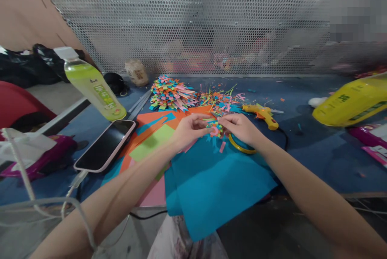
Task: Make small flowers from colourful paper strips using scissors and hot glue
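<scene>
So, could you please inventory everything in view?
paper piece: one, multicoloured, centre
sheets: several, blue, orange, green, pink, front centre
strip cone: one, multicoloured, back centre
scraps: many, multicoloured, back centre
glue gun: one, yellow, centre right
ring: one, yellow, centre
bottles: two, green left, yellow right
phone: one, black and pink, left
packs: two, purple, side edges
cables: several, white, front left
bags: several, black, far left
bundle: one, beige, back left
table: one, blue, centre
panel: one, grey, back
unclear object: one, red, far left
left hand: one, bare, centre
right hand: one, bare, centre

Green-labelled bottle (93, 88) beside a dark-screened phone (105, 146).
</scene>
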Demonstrator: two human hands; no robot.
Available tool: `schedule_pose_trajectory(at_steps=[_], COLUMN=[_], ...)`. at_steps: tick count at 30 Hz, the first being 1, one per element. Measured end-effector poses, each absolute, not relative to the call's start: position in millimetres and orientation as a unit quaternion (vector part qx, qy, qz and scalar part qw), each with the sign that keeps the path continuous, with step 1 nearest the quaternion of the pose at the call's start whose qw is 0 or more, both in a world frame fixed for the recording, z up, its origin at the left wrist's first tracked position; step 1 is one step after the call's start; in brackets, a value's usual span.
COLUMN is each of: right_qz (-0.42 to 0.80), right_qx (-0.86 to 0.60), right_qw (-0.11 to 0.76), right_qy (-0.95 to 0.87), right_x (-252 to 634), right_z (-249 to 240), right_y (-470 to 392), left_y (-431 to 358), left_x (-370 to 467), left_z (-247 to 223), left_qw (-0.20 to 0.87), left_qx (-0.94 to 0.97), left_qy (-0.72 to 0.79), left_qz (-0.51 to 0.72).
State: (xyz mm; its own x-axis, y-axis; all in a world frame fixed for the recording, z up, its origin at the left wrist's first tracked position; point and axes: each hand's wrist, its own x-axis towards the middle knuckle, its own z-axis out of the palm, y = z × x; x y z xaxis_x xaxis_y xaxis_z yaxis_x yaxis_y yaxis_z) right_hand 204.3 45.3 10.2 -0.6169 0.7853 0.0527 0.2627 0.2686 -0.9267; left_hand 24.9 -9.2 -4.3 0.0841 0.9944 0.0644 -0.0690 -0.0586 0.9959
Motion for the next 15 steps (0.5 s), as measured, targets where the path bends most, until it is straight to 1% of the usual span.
schedule_pose_trajectory(at_steps=[3,9,11,15], right_qz=[0.506,0.425,0.432,0.483], right_qx=[-0.359,-0.329,-0.32,-0.316], right_qw=[0.285,0.303,0.298,0.291], right_qy=[-0.73,-0.787,-0.789,-0.763], right_x=[202.3,203.1,203.8,204.4], right_z=[11.1,13.7,12.0,7.1], right_y=[44.0,39.6,39.6,42.3], left_y=[-9.1,-8.8,-8.2,-6.1], left_x=[25.1,22.7,21.9,21.1], left_z=[-4.2,-2.0,-2.2,-4.3], left_qw=[0.513,0.501,0.499,0.486], left_qx=[0.52,0.53,0.534,0.537], left_qy=[0.447,0.449,0.451,0.473], left_qz=[0.517,0.516,0.512,0.501])
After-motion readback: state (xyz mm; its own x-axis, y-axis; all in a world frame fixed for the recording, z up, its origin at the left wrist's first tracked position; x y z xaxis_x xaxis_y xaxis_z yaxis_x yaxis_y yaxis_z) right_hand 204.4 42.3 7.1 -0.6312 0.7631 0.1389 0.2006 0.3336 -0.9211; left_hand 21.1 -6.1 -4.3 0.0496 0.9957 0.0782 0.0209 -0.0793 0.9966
